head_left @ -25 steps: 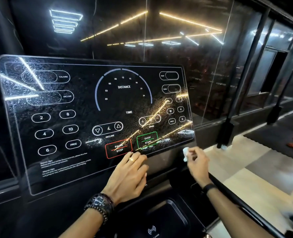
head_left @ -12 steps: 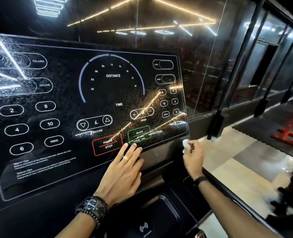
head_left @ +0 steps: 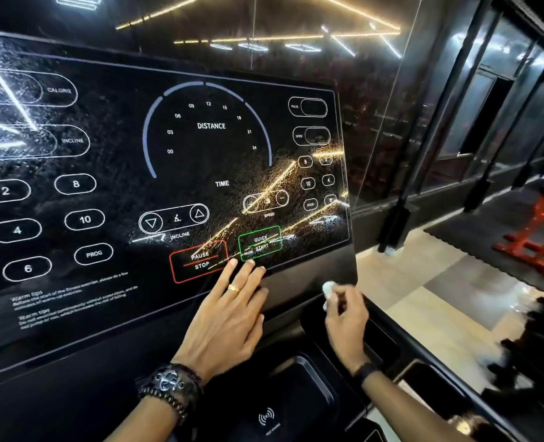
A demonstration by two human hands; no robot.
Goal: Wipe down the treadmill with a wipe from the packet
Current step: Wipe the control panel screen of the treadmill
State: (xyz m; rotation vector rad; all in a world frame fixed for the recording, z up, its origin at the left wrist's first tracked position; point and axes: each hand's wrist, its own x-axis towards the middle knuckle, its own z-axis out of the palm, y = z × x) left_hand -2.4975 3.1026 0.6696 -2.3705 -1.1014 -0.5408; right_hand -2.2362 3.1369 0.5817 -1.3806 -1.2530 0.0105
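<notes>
A dark glass wall [head_left: 375,122] fronts the room, mirroring yellow and white ceiling light strips [head_left: 344,36]. Black posts [head_left: 430,138] divide the panes to the right. Below lie pale floor tiles [head_left: 439,282], a black mat [head_left: 487,231] and a red frame [head_left: 541,228].

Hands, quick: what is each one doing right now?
Left hand: open, straight fingers flat on the console panel below PAUSE/STOP.
Right hand: holding the white wipe at the panel's lower right corner.

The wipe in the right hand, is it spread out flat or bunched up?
Bunched up. The wipe shows as a small white wad pinched in the right hand, at the console panel lower right corner.
</notes>
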